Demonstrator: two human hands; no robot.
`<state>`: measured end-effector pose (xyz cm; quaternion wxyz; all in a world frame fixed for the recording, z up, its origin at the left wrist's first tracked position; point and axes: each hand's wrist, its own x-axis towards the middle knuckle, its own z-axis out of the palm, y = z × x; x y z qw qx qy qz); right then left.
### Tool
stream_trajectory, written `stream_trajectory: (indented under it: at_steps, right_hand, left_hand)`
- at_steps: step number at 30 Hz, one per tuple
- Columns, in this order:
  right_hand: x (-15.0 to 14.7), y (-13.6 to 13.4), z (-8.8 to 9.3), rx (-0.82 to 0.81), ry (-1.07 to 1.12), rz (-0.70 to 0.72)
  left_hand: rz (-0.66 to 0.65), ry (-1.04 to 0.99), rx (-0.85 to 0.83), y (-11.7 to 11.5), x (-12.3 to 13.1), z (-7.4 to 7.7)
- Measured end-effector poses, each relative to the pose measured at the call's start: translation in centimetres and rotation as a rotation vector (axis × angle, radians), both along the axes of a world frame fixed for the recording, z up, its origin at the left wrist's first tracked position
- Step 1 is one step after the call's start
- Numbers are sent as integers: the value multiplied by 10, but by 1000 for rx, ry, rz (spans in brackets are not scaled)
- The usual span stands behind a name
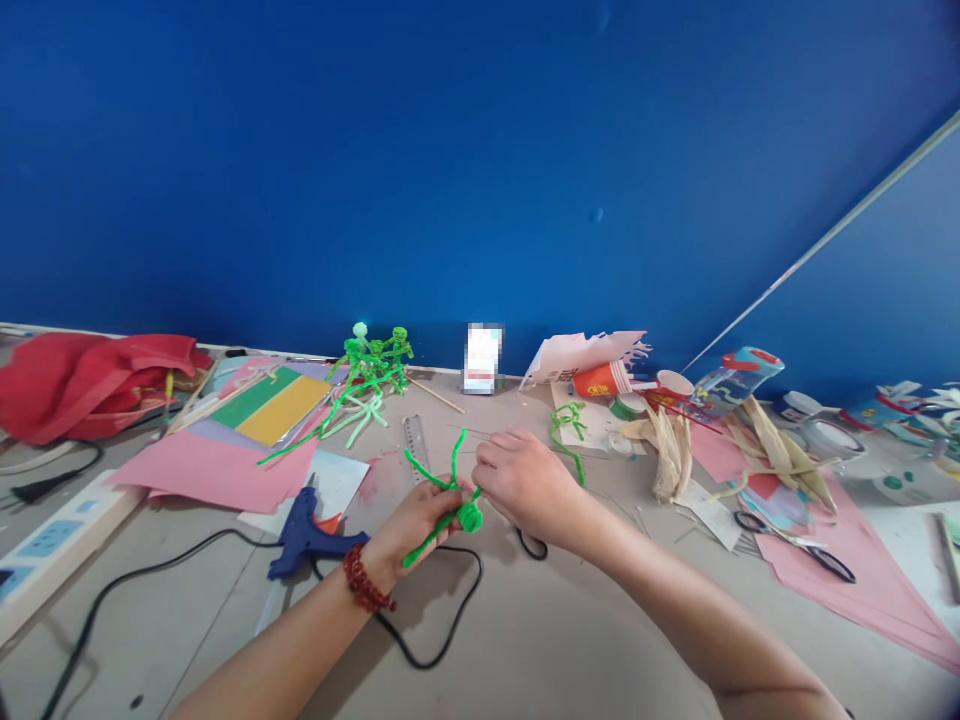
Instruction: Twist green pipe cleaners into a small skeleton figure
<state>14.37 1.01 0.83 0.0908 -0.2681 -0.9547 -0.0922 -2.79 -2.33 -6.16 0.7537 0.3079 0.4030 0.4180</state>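
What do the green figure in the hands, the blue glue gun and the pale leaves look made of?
The green figure looks like chenille pipe cleaner: fuzzy, bristly, bent like wire. The blue glue gun looks like moulded matte plastic. The pale leaves are perhaps dried corn husk, papery and ribbed.

A blue hot glue gun (304, 535) lay on the tabletop (525, 640), its black cord (448, 643) looping across the surface. Behind it stood a steel ruler (415, 447). Further left were sheets of pink paper (210, 470), a green and yellow striped card (274, 405), a red bag (82, 385) and a white power strip (52, 545). To the right lay dried corn husks (671, 455), black-handled scissors (795, 545) and 2 paper cups (600, 380).
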Motion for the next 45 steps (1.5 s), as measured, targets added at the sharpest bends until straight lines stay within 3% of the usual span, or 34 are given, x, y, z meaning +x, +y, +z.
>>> stream_trajectory:
  at_steps: [6, 10, 14, 17, 19, 21, 24, 26, 33, 40, 45]
  right_hand:
    - [8, -3, -7, 225, 252, 126]
    - [21, -5, -22, 184, 321, 204]
    - [26, -12, -43, 196, 477, 169]
    - [20, -21, -56, 230, 774, 30]
    - [13, -26, -60, 63, 1023, -140]
    - [6, -28, -62, -273, 1206, -251]
    - [-2, -27, -60, -813, 1331, -295]
    - [-5, -25, -59, -1000, 1388, -307]
    - [-9, -20, -60, -1302, 1586, -335]
    - [-13, -20, -53, -1277, 1481, -319]
    - [-13, -19, -51, -1317, 1420, -241]
  left_hand:
    - [14, -245, -112, 3, -4, -3]
    - [5, -358, -168, 1, -4, -4]
    - [9, -291, -25, -1, -2, -3]
    - [66, -89, 131, -2, -3, 1]
    - [151, 43, 229, -3, -3, 3]
    - [223, 133, 327, -6, -2, 5]
    - [262, 221, 401, -9, -1, 7]
    - [286, 250, 405, -11, 0, 7]
    - [309, 265, 409, -15, 1, 13]
    - [304, 320, 460, -12, -2, 4]
    - [333, 295, 388, -9, 0, 1]
